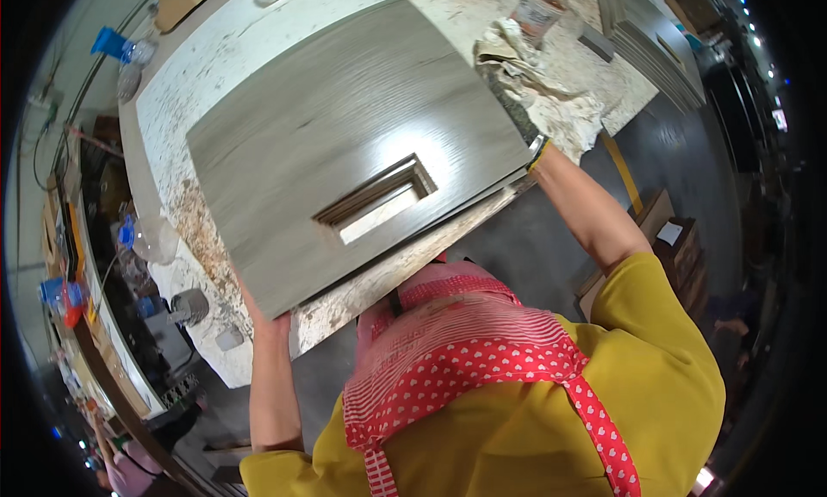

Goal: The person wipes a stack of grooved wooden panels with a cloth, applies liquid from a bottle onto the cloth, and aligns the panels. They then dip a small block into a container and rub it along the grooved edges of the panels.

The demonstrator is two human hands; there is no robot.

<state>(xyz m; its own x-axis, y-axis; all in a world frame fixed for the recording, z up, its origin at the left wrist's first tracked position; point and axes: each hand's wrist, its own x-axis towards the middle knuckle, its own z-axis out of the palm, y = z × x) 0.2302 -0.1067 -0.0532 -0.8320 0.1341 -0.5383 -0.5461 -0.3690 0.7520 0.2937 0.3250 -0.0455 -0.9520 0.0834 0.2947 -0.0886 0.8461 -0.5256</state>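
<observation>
A grey wood-grain panel (345,127) with a rectangular cut-out lies over the worktable in front of me. Its layered lower edge and the depth of the cut-out show several panels stacked together. At the near left corner, my left hand (265,318) grips the stack's side, most of its fingers hidden by the panel. My right hand (517,122), in a dark glove with a yellow cuff, closes on the right side; its fingertips are out of sight. Beside that glove lies a crumpled, stained cloth (560,109).
The stained white worktable (198,213) carries a jar (538,13) at the far right and a small grey block (596,42). More grey panels (650,40) are stacked beyond its right end. A clear bottle (155,239) and a grey cup (189,307) stand at the left edge.
</observation>
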